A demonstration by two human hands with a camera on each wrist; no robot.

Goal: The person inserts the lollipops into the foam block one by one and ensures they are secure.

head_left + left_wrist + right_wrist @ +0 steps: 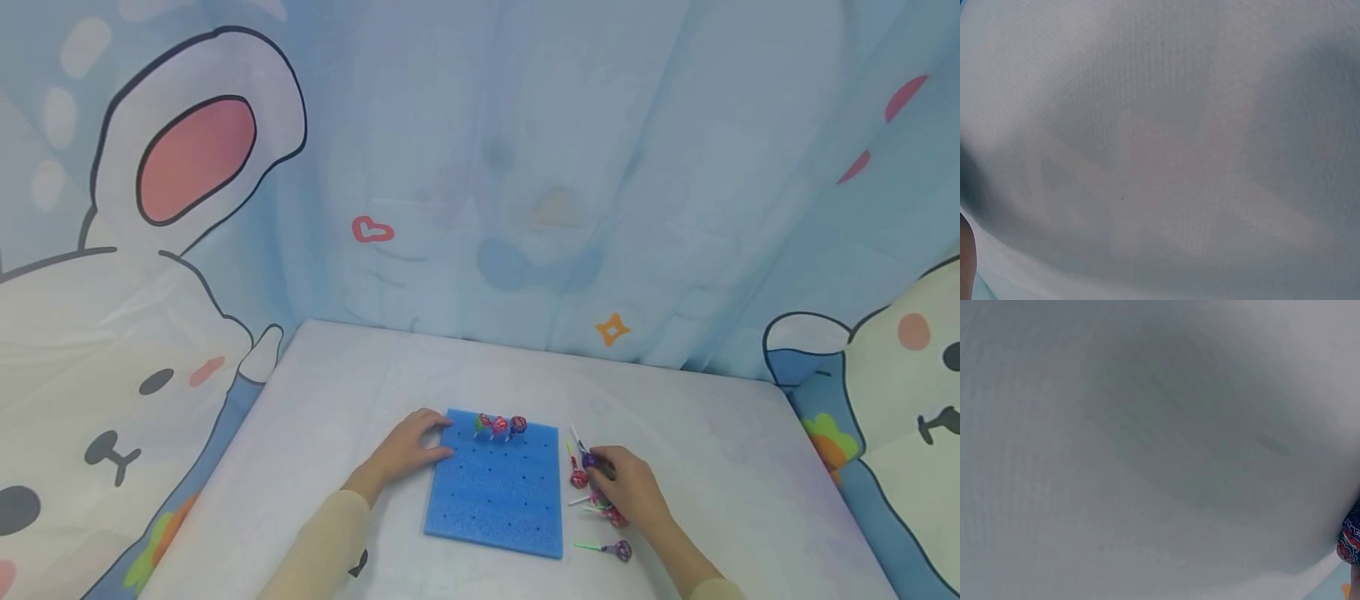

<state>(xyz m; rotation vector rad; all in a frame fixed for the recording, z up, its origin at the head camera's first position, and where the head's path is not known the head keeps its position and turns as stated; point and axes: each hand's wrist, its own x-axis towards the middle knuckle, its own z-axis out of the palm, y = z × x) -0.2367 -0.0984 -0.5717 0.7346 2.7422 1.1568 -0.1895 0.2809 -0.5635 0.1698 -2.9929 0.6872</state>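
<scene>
Blue board (pixel 498 527) separates spread left hand (pixel 408 446), at its edge, from right hand (pixel 632 486) pinching a purple lollipop (pixel 588 460).

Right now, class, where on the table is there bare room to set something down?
Bare tabletop lies between the blue board and the curtain, left of the left hand, and right of the right hand. Crowded: the strip between the blue board and right hand, where loose lollipops lie.
</scene>
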